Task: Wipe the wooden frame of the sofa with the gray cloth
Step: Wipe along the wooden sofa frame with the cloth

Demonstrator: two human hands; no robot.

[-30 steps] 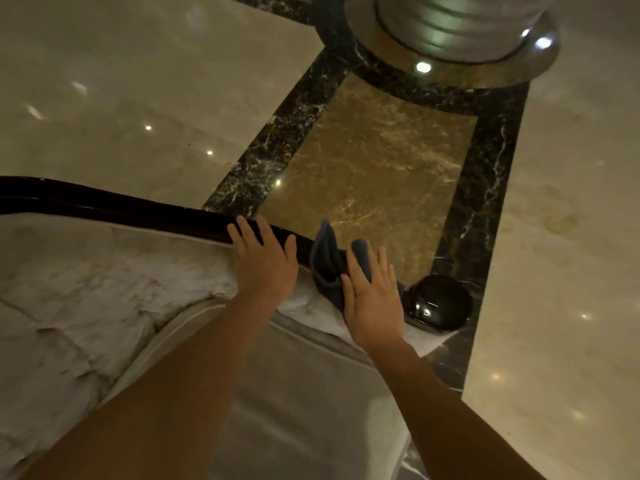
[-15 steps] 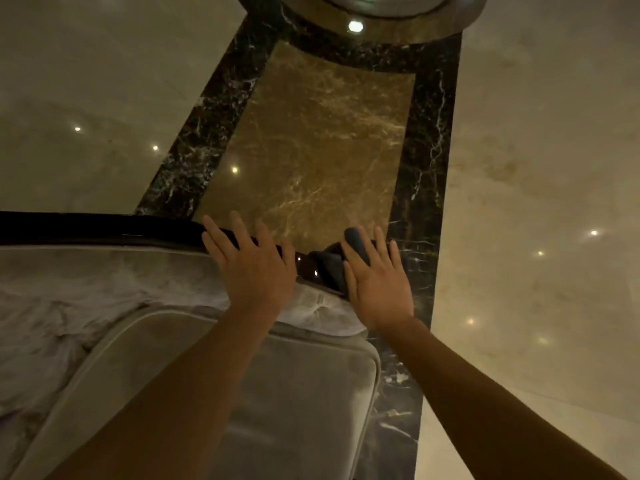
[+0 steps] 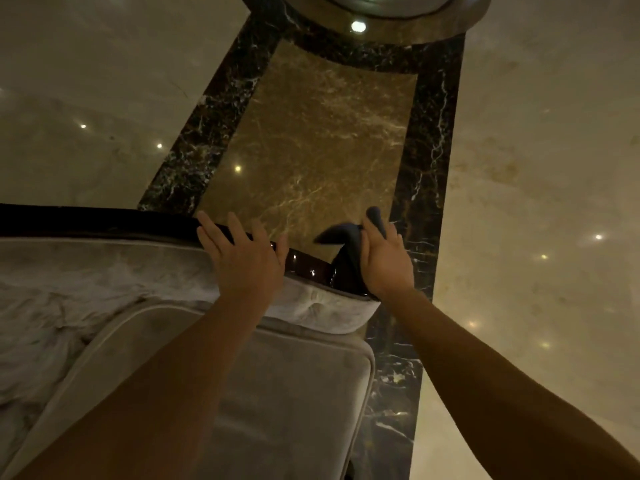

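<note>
While we lean over the sofa [image 3: 284, 403], its dark wooden frame [image 3: 104, 225] runs along the top of the pale backrest, above polished marble floor [image 3: 311, 140]. On that frame our left hand [image 3: 244, 261] lies flat, fingers spread, holding nothing. Toward the frame's right end, well apart from the left, our right hand [image 3: 384, 263] presses the gray cloth [image 3: 346, 244] onto the wood, cloth bunching out past the fingers.

I see a polished marble floor [image 3: 104, 81] with a brown panel [image 3: 311, 143] framed in black, and a round column base [image 3: 398, 15].
</note>
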